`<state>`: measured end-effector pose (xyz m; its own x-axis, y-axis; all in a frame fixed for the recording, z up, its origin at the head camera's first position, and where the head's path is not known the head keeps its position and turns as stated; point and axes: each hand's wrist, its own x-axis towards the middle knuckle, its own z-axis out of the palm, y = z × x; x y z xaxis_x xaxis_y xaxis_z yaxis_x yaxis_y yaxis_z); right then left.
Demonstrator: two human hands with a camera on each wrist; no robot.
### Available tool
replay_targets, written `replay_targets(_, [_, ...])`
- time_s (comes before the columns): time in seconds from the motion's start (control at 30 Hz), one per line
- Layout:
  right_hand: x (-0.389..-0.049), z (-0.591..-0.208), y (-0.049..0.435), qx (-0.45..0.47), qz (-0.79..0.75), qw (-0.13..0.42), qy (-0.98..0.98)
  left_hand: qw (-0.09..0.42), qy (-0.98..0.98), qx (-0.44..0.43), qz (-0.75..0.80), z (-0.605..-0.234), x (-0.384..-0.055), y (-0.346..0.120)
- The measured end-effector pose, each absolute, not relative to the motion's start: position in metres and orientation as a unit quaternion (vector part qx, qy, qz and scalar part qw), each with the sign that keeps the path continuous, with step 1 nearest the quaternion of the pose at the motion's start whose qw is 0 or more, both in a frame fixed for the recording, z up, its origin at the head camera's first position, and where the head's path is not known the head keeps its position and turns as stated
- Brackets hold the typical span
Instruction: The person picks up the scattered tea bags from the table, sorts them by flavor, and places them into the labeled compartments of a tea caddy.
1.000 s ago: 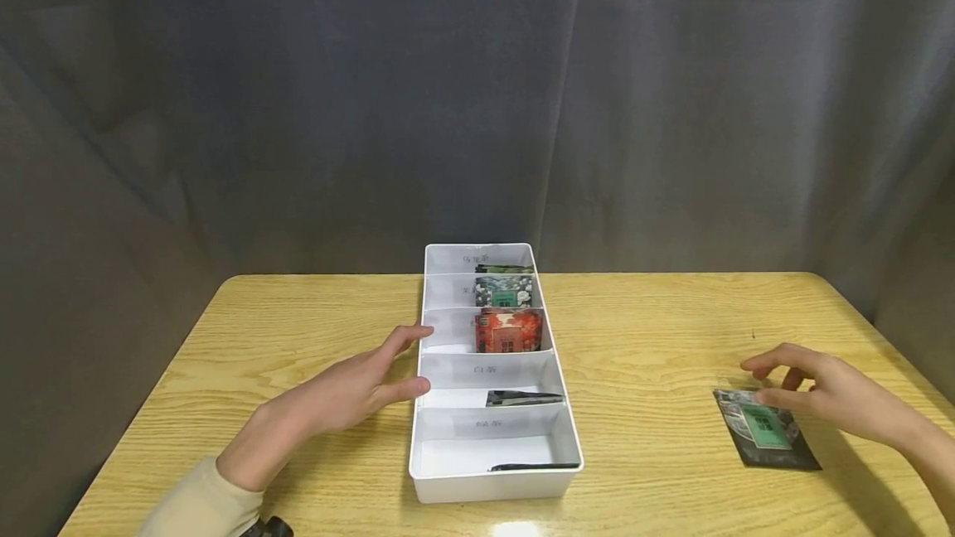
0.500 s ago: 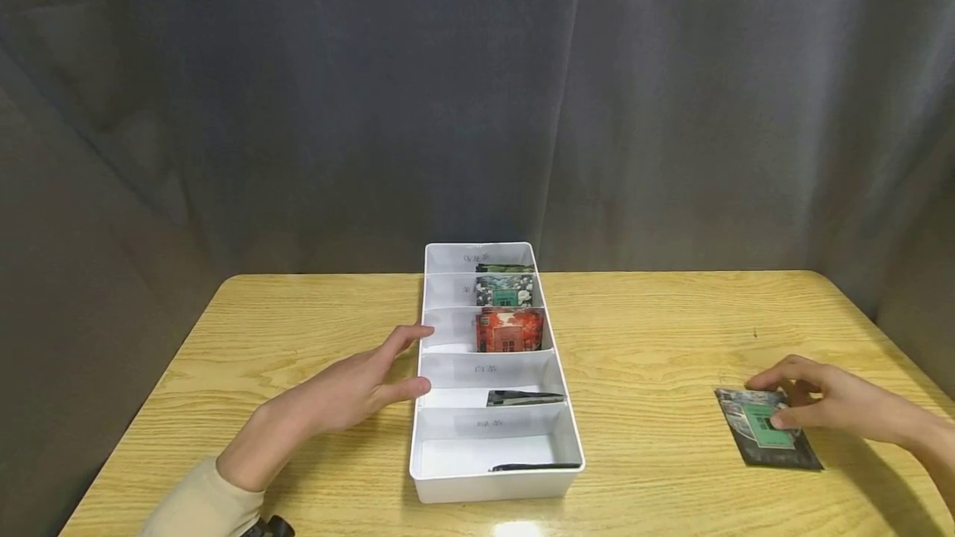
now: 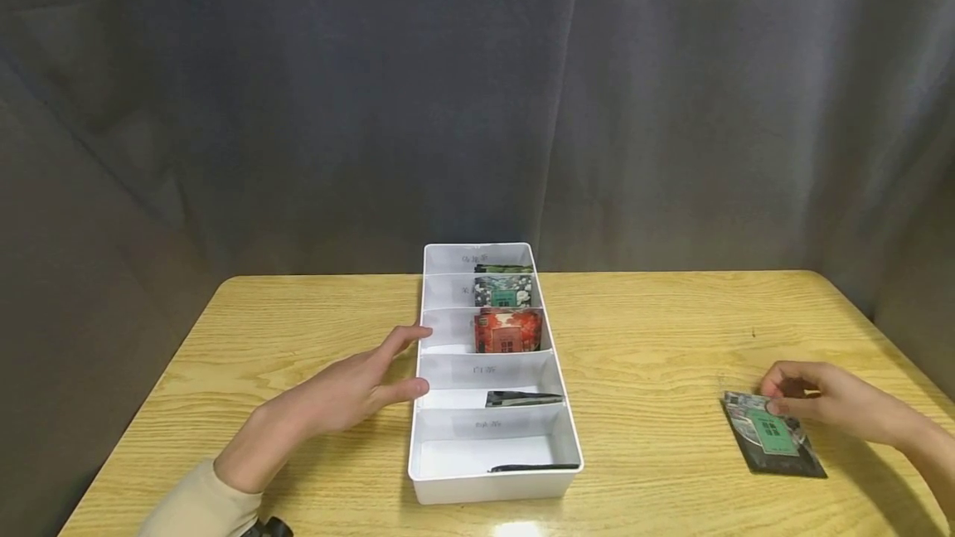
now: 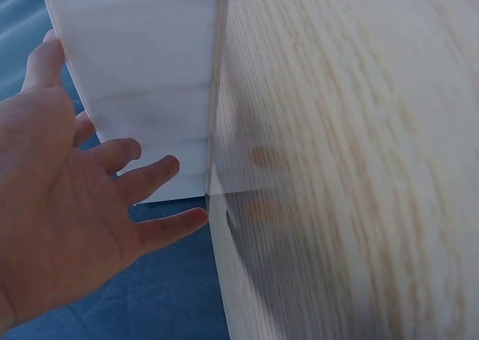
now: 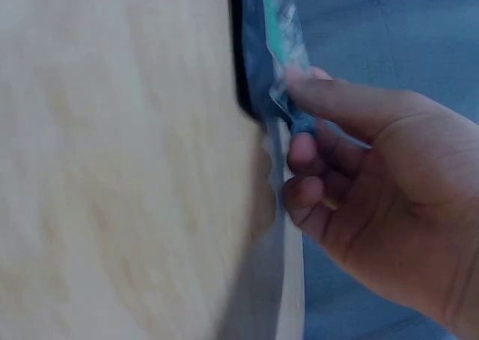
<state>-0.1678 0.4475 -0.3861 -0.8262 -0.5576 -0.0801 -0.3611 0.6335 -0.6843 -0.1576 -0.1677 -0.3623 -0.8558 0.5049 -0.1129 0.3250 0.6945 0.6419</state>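
Between the thumb and fingers of my right hand (image 3: 846,406) is the upper edge of a dark flat sachet (image 3: 782,456) with a green label. In the right wrist view, the pinched sachet (image 5: 256,44) has its edge raised near the wooden surface; whether another lies under it I cannot tell. My left hand (image 3: 351,392) is spread along the left side of a long white divided box (image 3: 488,489), fingertip and thumb at its rim. The left wrist view has the fingers of that hand (image 4: 67,198) loosely extended beside the box wall (image 4: 153,78).
Inside the box, red sachets (image 3: 509,333) stand in the middle compartment and a floral green-labelled sachet (image 3: 503,292) behind them. Darker sachets (image 3: 525,399) lie in the nearer ones. Handwritten labels mark the dividers. A grey curtain (image 3: 373,106) hangs behind the wooden table (image 3: 642,371).
My right hand has come down onto the sachet and now pinches its upper edge. The sachet has shifted slightly right and toward me. My left hand stays by the box.
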Motion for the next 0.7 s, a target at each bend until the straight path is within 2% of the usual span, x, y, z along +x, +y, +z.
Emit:
replay_targets(0.1, [-0.166,-0.386,0.442,-0.253,-0.323,0.080,0.909,0.142,0.910,0.228,0.315,-0.363,-0.158,-0.168])
replay_targets(0.17, [-0.166,-0.382,0.437,-0.256,-0.335,0.063,0.905,0.141,0.911,0.228,0.314,-0.363,-0.158,-0.167])
replay_targets(0.5, [-0.157,-0.342,0.397,-0.289,-0.399,0.067,0.867,0.145,0.910,0.225,0.316,-0.359,-0.158,-0.168])
replay_targets(0.7, [-0.145,-0.316,0.361,-0.311,-0.402,0.015,0.861,0.147,0.909,0.223,0.320,-0.361,-0.157,-0.167])
